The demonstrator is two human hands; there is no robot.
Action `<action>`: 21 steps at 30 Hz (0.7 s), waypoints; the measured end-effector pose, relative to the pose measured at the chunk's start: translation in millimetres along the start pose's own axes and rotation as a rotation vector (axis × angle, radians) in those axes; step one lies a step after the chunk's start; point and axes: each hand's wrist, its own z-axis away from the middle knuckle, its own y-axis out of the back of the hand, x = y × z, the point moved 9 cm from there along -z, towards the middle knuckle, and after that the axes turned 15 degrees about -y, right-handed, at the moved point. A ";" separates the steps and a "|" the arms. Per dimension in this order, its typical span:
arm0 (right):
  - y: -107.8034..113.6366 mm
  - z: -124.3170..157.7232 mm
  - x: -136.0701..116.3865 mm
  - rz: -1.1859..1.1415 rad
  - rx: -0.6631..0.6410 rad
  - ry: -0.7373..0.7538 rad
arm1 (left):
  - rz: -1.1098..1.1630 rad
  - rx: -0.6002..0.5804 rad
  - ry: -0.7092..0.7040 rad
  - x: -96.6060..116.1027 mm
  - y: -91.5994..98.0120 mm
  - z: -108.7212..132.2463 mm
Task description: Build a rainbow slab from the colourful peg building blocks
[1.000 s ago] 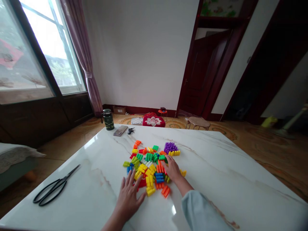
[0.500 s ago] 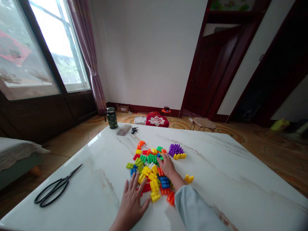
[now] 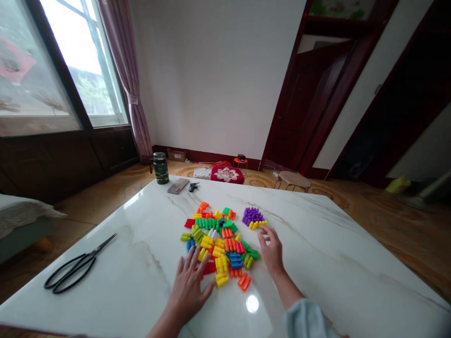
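Observation:
My left hand [image 3: 189, 284] lies with its fingers spread at the near left edge of a loose pile of plastic building blocks. Its fingertips touch or nearly touch yellow blocks [image 3: 221, 264] and a red one [image 3: 210, 267]. To the pile's right, my right hand [image 3: 272, 246] hovers low, fingers curled, a gap showing between thumb and forefinger. Nothing shows in that gap; the palm side is hidden. Just beyond its fingertips sits a row of yellow blocks [image 3: 256, 225] against a joined purple block cluster [image 3: 252, 215]. Green [image 3: 207, 223], blue [image 3: 234, 259] and orange blocks [image 3: 244, 282] lie in the pile.
Black-handled scissors [image 3: 75, 270] lie at the left of the white marble-patterned table [image 3: 141, 300]. A camouflage bottle [image 3: 161, 168], a phone [image 3: 178, 186] and keys [image 3: 193, 187] are at the far left corner. A round stool [image 3: 293, 180] stands beyond the far edge.
My right hand has moved from the pile rightward to beside the yellow row, uncovering orange, red and green blocks. A yellow block beside that forearm is no longer visible. My left hand stays spread.

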 end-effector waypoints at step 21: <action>-38.0 -25.9 56.0 0.134 -0.196 -0.172 | -0.019 -0.009 -0.010 -0.8 0.1 0.6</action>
